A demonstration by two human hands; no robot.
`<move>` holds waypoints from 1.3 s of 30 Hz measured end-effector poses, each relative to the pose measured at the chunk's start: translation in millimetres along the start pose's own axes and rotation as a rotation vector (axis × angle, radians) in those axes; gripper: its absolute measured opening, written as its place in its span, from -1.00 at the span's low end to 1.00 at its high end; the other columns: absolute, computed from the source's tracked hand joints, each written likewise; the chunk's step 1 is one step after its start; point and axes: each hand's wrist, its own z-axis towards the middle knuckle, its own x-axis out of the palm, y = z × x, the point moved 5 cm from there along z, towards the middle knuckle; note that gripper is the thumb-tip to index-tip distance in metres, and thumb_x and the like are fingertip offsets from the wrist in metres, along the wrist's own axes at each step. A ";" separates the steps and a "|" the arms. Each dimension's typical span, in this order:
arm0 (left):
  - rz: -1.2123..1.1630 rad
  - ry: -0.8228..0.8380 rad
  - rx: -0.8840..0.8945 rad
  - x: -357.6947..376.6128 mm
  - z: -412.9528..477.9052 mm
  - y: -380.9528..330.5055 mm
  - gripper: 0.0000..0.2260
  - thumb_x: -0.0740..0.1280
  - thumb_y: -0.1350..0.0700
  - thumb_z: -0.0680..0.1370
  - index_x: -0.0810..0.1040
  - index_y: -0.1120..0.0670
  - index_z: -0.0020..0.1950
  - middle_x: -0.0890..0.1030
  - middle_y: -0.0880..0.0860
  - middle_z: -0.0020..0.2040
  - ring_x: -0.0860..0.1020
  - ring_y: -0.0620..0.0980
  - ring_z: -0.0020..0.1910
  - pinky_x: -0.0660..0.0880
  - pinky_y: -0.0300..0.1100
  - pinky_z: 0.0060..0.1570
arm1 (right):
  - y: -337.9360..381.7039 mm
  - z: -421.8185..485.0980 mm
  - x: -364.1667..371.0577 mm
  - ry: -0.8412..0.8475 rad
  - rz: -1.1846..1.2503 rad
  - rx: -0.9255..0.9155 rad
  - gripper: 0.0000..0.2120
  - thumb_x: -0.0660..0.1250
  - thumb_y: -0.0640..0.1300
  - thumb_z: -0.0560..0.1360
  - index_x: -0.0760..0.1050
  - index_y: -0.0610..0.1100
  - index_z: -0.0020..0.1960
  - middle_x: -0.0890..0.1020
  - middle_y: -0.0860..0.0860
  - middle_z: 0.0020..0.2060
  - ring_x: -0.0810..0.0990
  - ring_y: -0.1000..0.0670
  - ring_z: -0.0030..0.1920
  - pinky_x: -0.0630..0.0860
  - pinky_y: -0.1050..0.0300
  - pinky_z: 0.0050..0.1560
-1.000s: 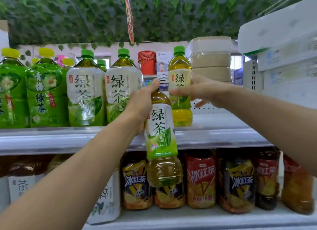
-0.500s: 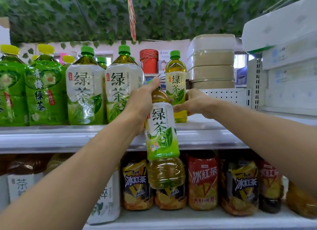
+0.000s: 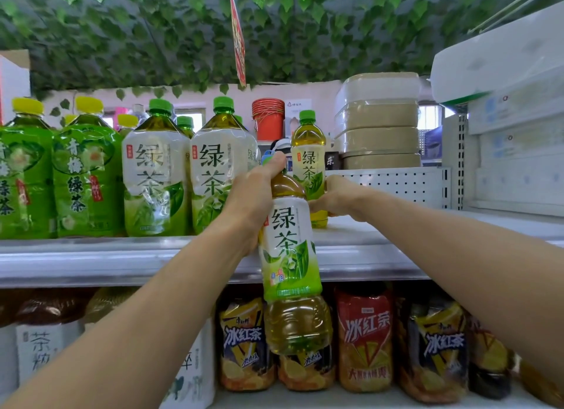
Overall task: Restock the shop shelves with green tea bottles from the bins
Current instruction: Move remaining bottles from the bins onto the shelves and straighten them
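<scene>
Held green tea bottle: cap being covered by the left hand, which is gripping its neck; the bottle is hanging upright before the upper shelf edge, blocking an iced tea bottle below. Small green tea bottle: standing on that shelf, lower body being partly hidden by the right hand, whose fingers are curling round it. Large green tea bottles are standing to the left.
</scene>
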 end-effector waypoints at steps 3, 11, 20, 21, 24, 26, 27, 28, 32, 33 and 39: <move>0.009 -0.017 -0.010 0.1 0.5 0.6 -0.69 0.33 -0.11 0.60 0.71 -0.04 -0.26 0.73 0.01 -0.24 0.69 -0.03 -0.35 0.59 -0.17 -0.41 | -5.6 -6.8 -5.7 -0.046 -0.034 0.012 -0.63 0.50 -0.15 0.48 0.47 -0.09 0.22 0.50 0.13 -0.13 0.41 0.05 -0.03 0.32 0.10 0.11; 0.076 -0.039 -0.015 3.3 2.1 -4.1 -0.75 0.34 -0.10 0.59 0.64 0.01 -0.18 0.71 -0.02 -0.31 0.65 -0.05 -0.43 0.57 -0.22 -0.44 | 6.8 -49.5 -27.5 -0.134 -0.084 -0.158 -0.66 0.36 -0.18 0.58 0.50 -0.23 0.34 0.61 -0.08 0.18 0.55 -0.03 0.16 0.43 0.15 0.09; 0.132 -0.132 0.088 23.6 17.2 -44.3 -0.66 0.30 -0.24 0.55 0.52 0.03 -0.14 0.62 0.08 -0.17 0.66 0.13 -0.20 0.61 0.13 0.10 | 38.9 -106.7 -21.8 0.102 0.087 -0.399 -0.47 0.38 0.35 0.39 0.68 -0.10 0.00 0.73 -0.06 -0.12 0.68 0.03 -0.15 0.59 0.18 -0.18; 0.139 -0.162 0.142 28.2 18.2 -52.5 -0.67 0.29 -0.23 0.56 0.53 0.02 -0.13 0.62 0.08 -0.15 0.66 0.13 -0.16 0.60 0.17 0.13 | 41.2 -109.3 -20.6 0.108 0.069 -0.418 -0.61 0.45 0.27 0.39 0.66 -0.02 0.00 0.74 0.00 -0.12 0.69 0.08 -0.15 0.58 0.23 -0.19; 0.118 -0.180 0.286 44.9 21.8 -72.7 -0.71 0.27 -0.21 0.60 0.55 0.00 -0.05 0.58 0.04 -0.12 0.63 0.03 -0.14 0.60 0.13 0.13 | 45.7 -108.7 -28.4 0.043 0.146 -0.456 -0.79 0.54 0.03 0.40 0.62 0.03 -0.01 0.74 0.10 -0.13 0.71 0.15 -0.12 0.60 0.27 -0.16; 0.145 -0.139 0.329 56.1 26.6 -82.0 -0.67 0.21 -0.24 0.62 0.55 0.00 0.01 0.59 0.06 -0.03 0.64 0.09 0.00 0.57 0.12 0.20 | 46.7 -106.0 -39.4 -0.024 0.175 -0.473 -0.76 0.53 0.00 0.41 0.63 -0.01 0.05 0.74 0.06 -0.10 0.71 0.09 -0.06 0.64 0.17 -0.04; 0.143 -0.107 0.331 61.2 28.4 -84.6 -0.62 0.15 -0.28 0.63 0.55 -0.01 0.07 0.62 0.06 0.03 0.65 0.11 0.07 0.57 0.11 0.19 | 46.1 -104.5 -45.5 -0.056 0.190 -0.473 -0.72 0.53 0.01 0.41 0.63 -0.04 0.08 0.74 0.04 -0.08 0.71 0.08 -0.05 0.65 0.15 -0.02; 0.153 -0.085 0.330 64.5 31.6 -85.3 -0.56 0.09 -0.31 0.63 0.55 -0.01 0.14 0.64 0.06 0.11 0.64 0.09 0.10 0.58 0.08 0.15 | 43.9 -102.3 -52.4 -0.094 0.212 -0.463 -0.68 0.53 0.02 0.41 0.62 -0.06 0.11 0.74 0.03 -0.07 0.71 0.07 -0.04 0.65 0.16 -0.02; 0.328 -0.062 0.269 62.1 43.9 -56.8 -0.69 0.13 -0.19 0.67 0.45 0.00 0.18 0.53 0.01 0.06 0.50 0.00 0.06 0.48 -0.08 -0.04 | 23.9 -89.9 -79.4 -0.252 0.310 -0.382 -0.68 0.53 0.00 0.40 0.60 -0.05 0.10 0.72 0.08 -0.14 0.70 0.15 -0.16 0.56 0.32 -0.29; 0.380 -0.067 0.213 57.9 47.8 -40.4 -0.76 0.22 -0.13 0.65 0.43 0.00 0.21 0.50 0.01 0.07 0.48 0.02 0.08 0.45 -0.13 -0.10 | 17.7 -86.9 -84.0 -0.272 0.321 -0.351 -0.72 0.53 -0.02 0.41 0.59 -0.02 0.09 0.71 0.09 -0.14 0.69 0.15 -0.16 0.55 0.32 -0.30; 0.690 -0.007 -0.061 39.3 69.1 39.8 -0.22 0.50 0.05 0.50 0.07 0.09 0.54 0.40 0.13 0.43 0.41 0.15 0.39 0.36 0.11 0.41 | -15.5 -65.5 -83.6 -0.274 0.243 -0.200 -0.74 0.51 -0.08 0.44 0.57 0.01 0.10 0.67 0.09 -0.07 0.63 0.15 -0.10 0.47 0.28 -0.26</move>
